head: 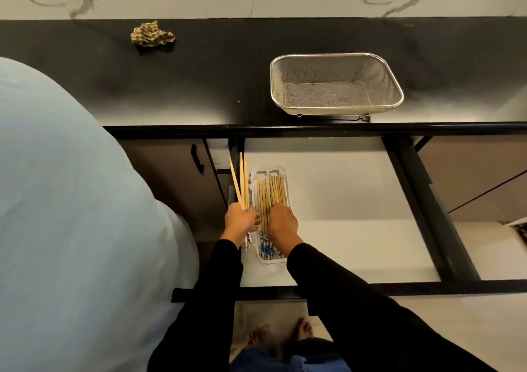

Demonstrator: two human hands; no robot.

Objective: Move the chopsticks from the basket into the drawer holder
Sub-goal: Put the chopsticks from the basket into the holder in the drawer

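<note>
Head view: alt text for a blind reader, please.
Over an open drawer, the left hand grips a few chopsticks while the right hand rests on those in the white holder. The mesh basket on the black counter is empty.

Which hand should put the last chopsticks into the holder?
Left, probably. The left hand already grips the few loose wooden chopsticks right beside the white plastic holder; the right hand rests on those already inside.

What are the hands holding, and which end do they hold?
The left hand grips a few chopsticks near their patterned ends, tips pointing away. The right hand rests on the chopsticks in the holder; whether it grips any cannot be told.
</note>
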